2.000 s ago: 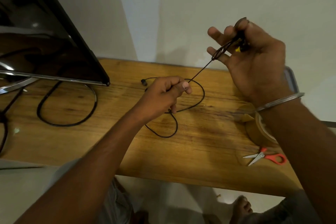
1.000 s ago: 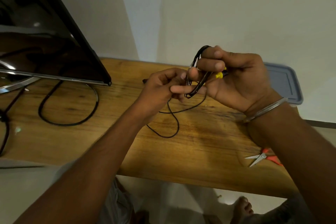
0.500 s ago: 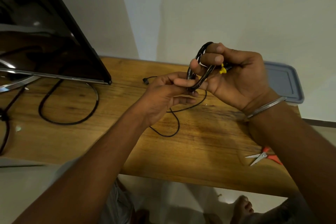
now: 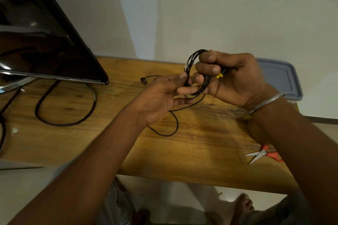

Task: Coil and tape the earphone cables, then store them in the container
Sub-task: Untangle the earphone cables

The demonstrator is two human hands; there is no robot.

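Note:
A black earphone cable (image 4: 191,60) is wound in several loops round the fingers of my right hand (image 4: 236,80), which grips the coil above the wooden table (image 4: 192,144); a yellow bit (image 4: 219,75) shows in that palm. My left hand (image 4: 161,98) pinches the cable at the coil's left side between thumb and forefinger. The loose end (image 4: 172,129) trails down onto the table, ending at a black plug (image 4: 143,80). A grey-blue container lid (image 4: 281,78) lies behind my right wrist.
Red-handled scissors (image 4: 263,154) lie at the table's right front, partly under my right forearm. A black screen (image 4: 42,42) on a metal stand fills the left, with a thick black cable (image 4: 67,124) looped below it. A bare foot (image 4: 243,206) shows under the table.
My right hand came down from a raised position with the cable wound round its fingers. My left hand rose from the table to the coil. The slack on the table shrank.

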